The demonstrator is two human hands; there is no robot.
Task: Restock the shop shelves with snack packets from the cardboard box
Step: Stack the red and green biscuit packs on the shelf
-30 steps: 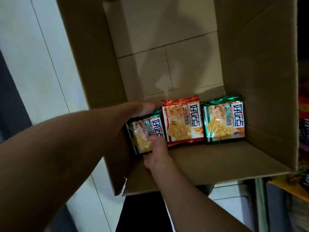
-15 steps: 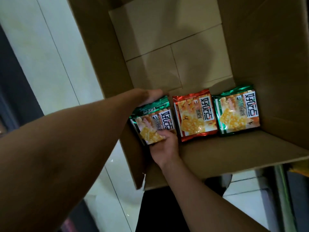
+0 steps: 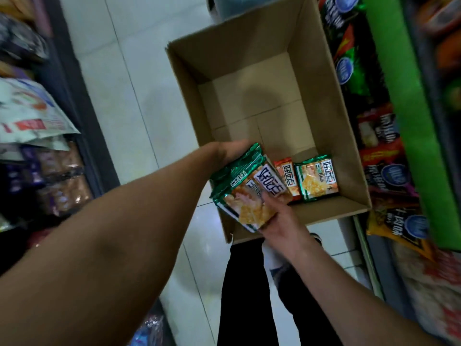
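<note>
An open cardboard box stands on the tiled floor in front of me. I hold a stack of green snack packets above its near left corner. My left hand grips the stack's far end and my right hand holds its near end from below. Inside the box, against the near wall, lie a red packet and a green packet side by side. The rest of the box floor is bare.
Shop shelves line both sides of the aisle: bagged goods on the left shelf, dark and orange snack bags and a green shelf edge on the right. My dark trouser legs stand just behind the box.
The green packets have been lifted from the box floor up over the near left corner, both hands still on them. The view has pulled back, showing the shelves on both sides.
</note>
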